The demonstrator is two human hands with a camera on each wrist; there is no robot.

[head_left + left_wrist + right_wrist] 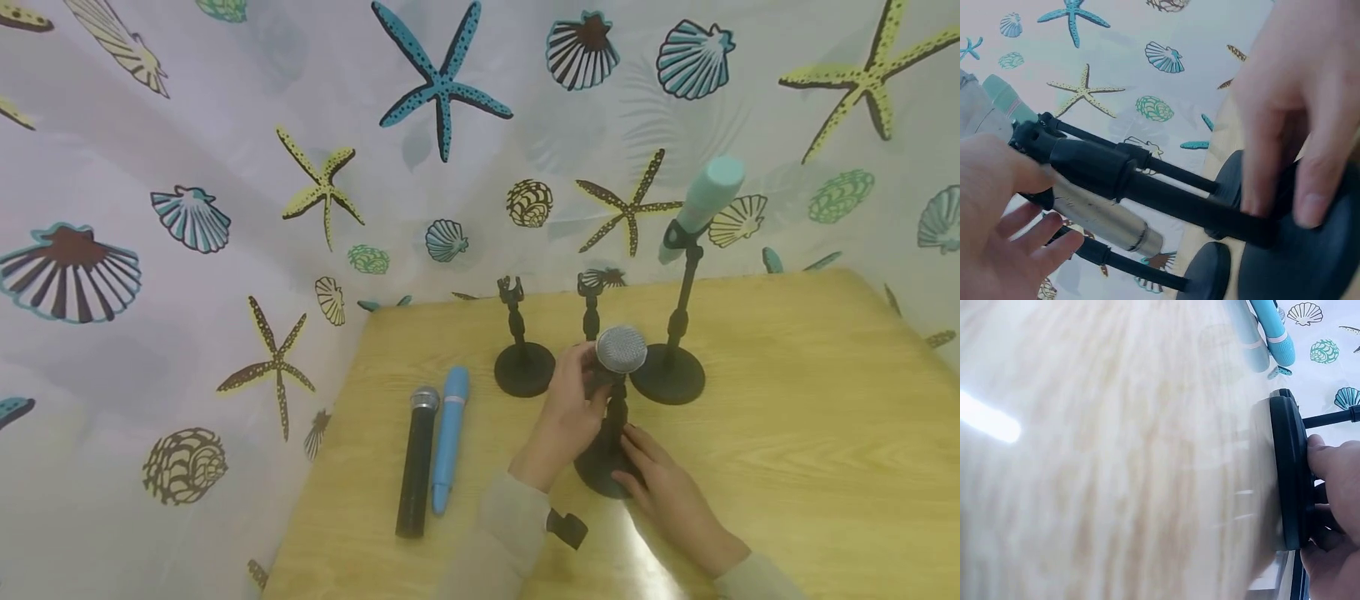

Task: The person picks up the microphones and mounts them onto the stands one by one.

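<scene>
A silver-headed microphone [622, 348] sits tilted in the clip of a black desk stand [1191, 203]. My left hand [567, 417] holds the microphone near the clip from the left; in the left wrist view its thumb side lies against the silver body [1094, 209], the other fingers loosely bent below. My right hand [671, 492] grips low on the same stand, its fingers at the foot of the pole and on the round base [1288, 475]. That base stands on the wooden table [810, 433]. The far side of each grip is hidden.
Behind stand two black stands with bare clips [512, 290] [590, 287] and one holding a mint microphone [701, 200]. Left lie a black microphone [417, 467] and a blue one [450, 442]. A loose black clip [567, 529] lies by my left sleeve. A patterned curtain [465, 192] backs the table.
</scene>
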